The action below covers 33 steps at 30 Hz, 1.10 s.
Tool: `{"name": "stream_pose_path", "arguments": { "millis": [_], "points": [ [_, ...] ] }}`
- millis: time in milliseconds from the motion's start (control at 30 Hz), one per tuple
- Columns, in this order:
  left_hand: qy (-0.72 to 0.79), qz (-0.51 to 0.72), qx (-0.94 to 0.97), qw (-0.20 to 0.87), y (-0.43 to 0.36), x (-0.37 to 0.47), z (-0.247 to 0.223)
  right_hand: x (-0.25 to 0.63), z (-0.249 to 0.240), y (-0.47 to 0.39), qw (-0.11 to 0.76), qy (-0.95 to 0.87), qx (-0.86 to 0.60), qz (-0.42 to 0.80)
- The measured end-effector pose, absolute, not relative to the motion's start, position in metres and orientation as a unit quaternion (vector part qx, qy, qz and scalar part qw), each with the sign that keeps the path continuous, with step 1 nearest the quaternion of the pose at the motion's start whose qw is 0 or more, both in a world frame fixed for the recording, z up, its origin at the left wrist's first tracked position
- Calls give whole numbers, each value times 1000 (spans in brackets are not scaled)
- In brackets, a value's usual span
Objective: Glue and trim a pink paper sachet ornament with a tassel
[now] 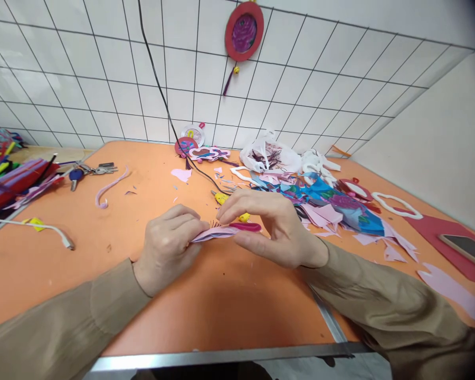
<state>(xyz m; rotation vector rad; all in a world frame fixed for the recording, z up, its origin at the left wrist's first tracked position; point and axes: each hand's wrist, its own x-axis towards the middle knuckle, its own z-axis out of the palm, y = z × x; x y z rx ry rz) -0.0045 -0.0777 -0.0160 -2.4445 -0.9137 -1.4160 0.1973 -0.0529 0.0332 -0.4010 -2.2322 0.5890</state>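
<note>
"What is taken up by the largest surfaces?"

"Beyond the left hand (174, 243) and the right hand (279, 229), the view is closed off by a white tiled wall (103, 47). Beneath them an orange desk (221, 306) is spread."

"And what is heaped past the hands?"

"Beyond the right hand and to its right, blue and pink scraps (320, 195) are strewn, backed by a white plastic bag (269, 155). Farther right, a red sheet (427, 232) is partly covered by a phone (469, 250). High beyond both hands, a red oval ornament (244, 32) is hung."

"How are the hands themselves placed?"

"By the left hand, the near end of a layered pink piece (217, 233) is pinched. The right hand is curved around the other end, thumb and fingertips held apart; how firmly the piece is touched there cannot be told."

"So where is that piece held?"

"Between the two hands, above the desk, with a magenta loop (247, 227) shown at its right."

"Anything smaller?"

"Just behind the right fingers, a yellow-handled tool (221, 198) is partly hidden. Beyond the left hand, to its left, a pink fuzzy strip (111, 187) is laid, then, farther out, some keys (76, 175)."
</note>
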Motion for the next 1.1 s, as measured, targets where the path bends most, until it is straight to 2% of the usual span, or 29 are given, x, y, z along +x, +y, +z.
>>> {"name": "stream_pose_path", "arguments": {
  "millis": [167,333,467,600,667,800,967,1033,1100],
  "points": [
    [-293,-462,-831,97,-80,-5,-14,203,48,-55,384,-870,-235,202],
    [-215,-418,-880,64,-85,-3,-8,234,75,-33,408,-829,-366,109],
    [-197,-415,-885,71,-89,-1,-6,260,69,4,248,-892,-368,85],
    [-213,-417,-882,55,-88,0,-7,266,38,35,22,-930,-360,68],
    [-224,-421,-878,37,-86,-1,-8,263,23,42,-34,-932,-355,59],
    [-234,-427,-873,10,-85,-2,-12,255,3,44,-10,-946,-324,12],
    [-254,-452,-854,-39,-84,0,-16,247,-11,46,-29,-948,-309,-75],
    [-269,-452,-850,-42,-84,1,-16,248,-10,48,2,-941,-324,-93],
    [-280,-450,-848,-28,-84,1,-16,250,-2,50,83,-932,-340,-91]
  ]
}}
